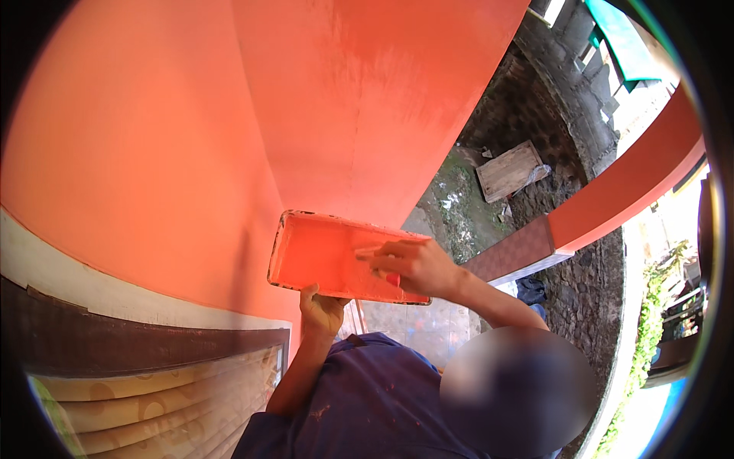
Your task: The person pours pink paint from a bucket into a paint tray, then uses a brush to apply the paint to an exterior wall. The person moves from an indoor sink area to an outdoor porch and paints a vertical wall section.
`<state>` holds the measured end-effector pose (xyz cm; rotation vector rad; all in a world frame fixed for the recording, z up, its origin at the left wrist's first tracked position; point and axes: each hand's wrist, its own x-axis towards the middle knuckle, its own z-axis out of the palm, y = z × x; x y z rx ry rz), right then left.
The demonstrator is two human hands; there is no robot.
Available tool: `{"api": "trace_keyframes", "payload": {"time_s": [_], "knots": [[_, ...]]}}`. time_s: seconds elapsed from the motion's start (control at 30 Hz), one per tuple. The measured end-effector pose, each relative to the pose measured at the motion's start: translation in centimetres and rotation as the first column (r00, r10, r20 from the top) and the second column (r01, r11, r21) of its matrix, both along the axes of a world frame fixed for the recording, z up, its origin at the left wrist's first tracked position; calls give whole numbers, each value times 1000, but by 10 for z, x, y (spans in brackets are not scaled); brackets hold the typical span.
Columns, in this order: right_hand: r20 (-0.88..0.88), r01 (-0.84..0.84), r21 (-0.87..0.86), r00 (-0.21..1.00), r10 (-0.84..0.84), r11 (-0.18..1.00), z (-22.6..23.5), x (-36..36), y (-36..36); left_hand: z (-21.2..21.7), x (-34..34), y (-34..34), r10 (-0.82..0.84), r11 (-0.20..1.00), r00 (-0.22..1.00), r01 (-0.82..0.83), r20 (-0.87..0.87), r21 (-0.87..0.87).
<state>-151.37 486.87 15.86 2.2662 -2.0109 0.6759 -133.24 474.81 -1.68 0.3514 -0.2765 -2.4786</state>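
A rectangular paint tray [310, 256] coated in orange paint, its rim chipped and dark-spotted, is held up in front of my body. My left hand [322, 312] grips its near edge from beneath, with the thumb up against the side. Above the tray's right half, my right hand [409, 264] is closed with bent fingers. Something small and orange-red shows at those fingers, but its kind is hidden. Wet-looking orange paint covers the inside of the tray.
An orange-painted wall [145, 145] rises at the left and ahead, above a curtained window [176, 398] with a dark wooden frame [138, 333]. Far below lies a wooden board [511, 171] beside a curved stone wall [604, 321]. An orange beam [619, 191] crosses at the right.
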Motion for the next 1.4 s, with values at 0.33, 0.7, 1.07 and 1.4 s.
{"api": "trace_keyframes", "payload": {"time_s": [0.33, 0.7, 1.07, 1.4], "knots": [[509, 210, 115, 827, -239, 971, 0, -7, 6, -15, 2, 0, 32, 998, 999, -32, 1, 46], [976, 367, 186, -175, -129, 911, -56, -48, 15, -17, -3, -2, 37, 998, 999, -36, -14, 51], [504, 54, 51, 861, -72, 997, 6, -22, -17, -8, -3, 1, 48, 998, 999, -48, 6, 32], [133, -306, 210, 950, 283, 929, -17, -14, -35, -8, 1, -1, -8, 999, 999, 6, 41, 39]]}}
